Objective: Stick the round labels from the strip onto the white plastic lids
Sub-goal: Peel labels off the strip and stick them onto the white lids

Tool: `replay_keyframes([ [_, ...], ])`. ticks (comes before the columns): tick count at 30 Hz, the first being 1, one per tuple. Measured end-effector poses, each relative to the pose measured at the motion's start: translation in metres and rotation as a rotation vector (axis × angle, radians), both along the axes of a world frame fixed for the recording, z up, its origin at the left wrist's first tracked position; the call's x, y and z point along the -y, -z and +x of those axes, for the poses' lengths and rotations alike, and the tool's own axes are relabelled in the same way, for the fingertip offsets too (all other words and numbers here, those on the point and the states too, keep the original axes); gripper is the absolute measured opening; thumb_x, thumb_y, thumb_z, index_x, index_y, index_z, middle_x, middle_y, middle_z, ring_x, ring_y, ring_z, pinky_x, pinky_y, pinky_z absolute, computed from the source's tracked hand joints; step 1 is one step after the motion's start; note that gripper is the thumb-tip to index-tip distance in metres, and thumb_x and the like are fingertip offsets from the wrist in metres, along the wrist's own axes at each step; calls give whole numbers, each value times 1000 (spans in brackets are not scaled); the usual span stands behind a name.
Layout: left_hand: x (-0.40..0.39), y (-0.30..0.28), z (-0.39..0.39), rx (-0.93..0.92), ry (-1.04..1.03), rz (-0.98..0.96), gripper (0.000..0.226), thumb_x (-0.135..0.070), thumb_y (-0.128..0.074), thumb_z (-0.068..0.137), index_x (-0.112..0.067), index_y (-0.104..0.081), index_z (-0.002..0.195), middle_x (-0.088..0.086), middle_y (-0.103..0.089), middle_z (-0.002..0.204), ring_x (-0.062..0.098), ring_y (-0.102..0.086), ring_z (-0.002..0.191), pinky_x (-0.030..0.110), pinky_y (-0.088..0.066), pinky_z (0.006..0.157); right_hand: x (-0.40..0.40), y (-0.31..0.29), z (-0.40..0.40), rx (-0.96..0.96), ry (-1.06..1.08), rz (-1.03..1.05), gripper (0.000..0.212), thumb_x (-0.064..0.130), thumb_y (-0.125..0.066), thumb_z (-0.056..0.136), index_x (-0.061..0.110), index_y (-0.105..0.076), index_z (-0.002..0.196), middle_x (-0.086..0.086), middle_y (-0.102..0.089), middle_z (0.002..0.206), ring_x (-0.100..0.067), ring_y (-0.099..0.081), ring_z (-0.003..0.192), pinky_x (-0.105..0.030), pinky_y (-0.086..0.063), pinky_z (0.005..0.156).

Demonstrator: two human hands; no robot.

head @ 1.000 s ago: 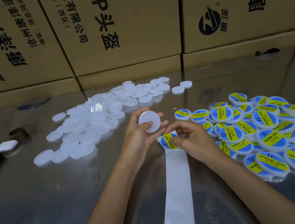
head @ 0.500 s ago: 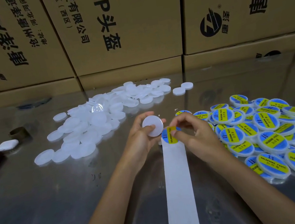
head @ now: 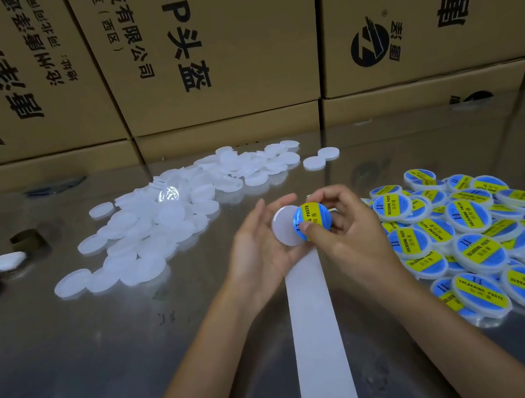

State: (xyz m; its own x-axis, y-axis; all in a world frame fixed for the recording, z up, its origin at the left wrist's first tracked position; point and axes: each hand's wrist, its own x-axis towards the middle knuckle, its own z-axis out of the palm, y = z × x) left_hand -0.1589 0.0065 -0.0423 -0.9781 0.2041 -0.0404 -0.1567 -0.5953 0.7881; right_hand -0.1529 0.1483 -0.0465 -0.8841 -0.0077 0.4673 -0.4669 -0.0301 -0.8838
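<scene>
Nearest you, the white strip [head: 317, 335] runs from the table's near edge up the middle to your hands. It is thin, limp backing paper and will likely curl or slide on the shiny table [head: 74, 369].

Your left hand [head: 259, 251] cradles a bare lid [head: 285, 231] by its rim, fingers curled around it above the table's middle. Your right hand [head: 346, 230] pinches a label [head: 311, 220] by its edge, overlapping the lid's right side. The label is round, blue with a yellow band reading "PASTE". It looks light, floppy and sticky underneath, so hold it only at the edge. The lid looks light, stiff and smooth, so keep it by the rim.

Toward the right edge lies a heap of labelled lids [head: 475, 232]. Toward the far left spreads a pile of bare lids [head: 161, 222]. Boxes [head: 211, 44] stand along the far edge.
</scene>
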Motion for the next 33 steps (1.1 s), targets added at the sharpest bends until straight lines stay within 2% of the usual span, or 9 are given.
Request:
replay_keyframes([
  [3, -5, -1, 2, 16, 36, 10, 59, -43, -37, 104, 3, -51, 138, 25, -58, 137, 41, -53, 131, 51, -43, 109, 2, -1, 2, -29, 46, 76, 31, -5, -68, 83, 21, -58, 96, 19, -65, 89, -16, -68, 83, -26, -54, 71],
  [6, -9, -2, 3, 8, 59, -3, 64, -45, -34, 104, 3, -45, 144, 27, -51, 144, 42, -44, 138, 54, -33, 117, 3, -1, 5, -49, 46, 116, 35, -4, -68, 82, 27, -58, 95, 17, -66, 91, -13, -68, 84, -21, -54, 69],
  [10, -10, -3, 5, 13, 60, 13, 61, -43, -35, 104, 2, -46, 144, 22, -60, 131, 38, -54, 127, 48, -41, 109, 2, 2, 4, -76, 90, 207, 29, 2, -69, 83, 22, -59, 100, 6, -67, 96, -13, -67, 86, -28, -56, 71],
  [14, -12, -5, 7, 12, 59, 10, 58, -41, -35, 104, 1, -47, 143, 19, -62, 124, 34, -58, 116, 43, -46, 103, 2, 4, 2, -89, 98, 225, 28, 2, -70, 83, 20, -58, 101, 8, -67, 94, -13, -67, 86, -28, -55, 72],
  [19, -14, -7, 8, 11, 51, 9, 57, -40, -36, 103, 0, -48, 142, 19, -59, 126, 35, -55, 118, 42, -48, 99, 2, 4, 2, -107, 89, 228, 31, 2, -71, 83, 24, -59, 101, 13, -66, 97, -9, -67, 90, -19, -53, 72],
  [21, -14, -6, 9, 8, 50, -3, 56, -41, -36, 103, -1, -49, 141, 18, -61, 123, 32, -58, 114, 40, -51, 96, 1, 4, 2, -115, 91, 247, 30, 2, -71, 83, 21, -60, 103, 13, -66, 99, -9, -67, 92, -22, -54, 74],
  [27, -15, -6, 10, -16, 65, -17, 54, -39, -41, 98, -2, -53, 136, 17, -63, 123, 29, -62, 110, 43, -45, 105, 0, 8, 0, -179, 183, 358, 28, 8, -73, 82, 19, -63, 106, 12, -59, 103, -14, -60, 100, -36, -52, 83],
  [30, -14, -6, 10, -12, 68, 42, 51, -36, -38, 103, -2, -51, 138, 19, -63, 123, 30, -64, 109, 51, -39, 112, -3, 9, -3, -179, 291, 425, 32, 21, -80, 79, 26, -70, 109, 7, -50, 110, -18, -54, 104, -31, -48, 85],
  [33, -12, -5, 8, -12, 69, 75, 53, -35, -38, 103, -1, -48, 142, 21, -60, 132, 35, -64, 115, 52, -36, 115, -3, 10, -4, -206, 319, 432, 44, 27, -81, 76, 31, -66, 117, 11, -46, 111, -13, -51, 107, -24, -45, 87],
])
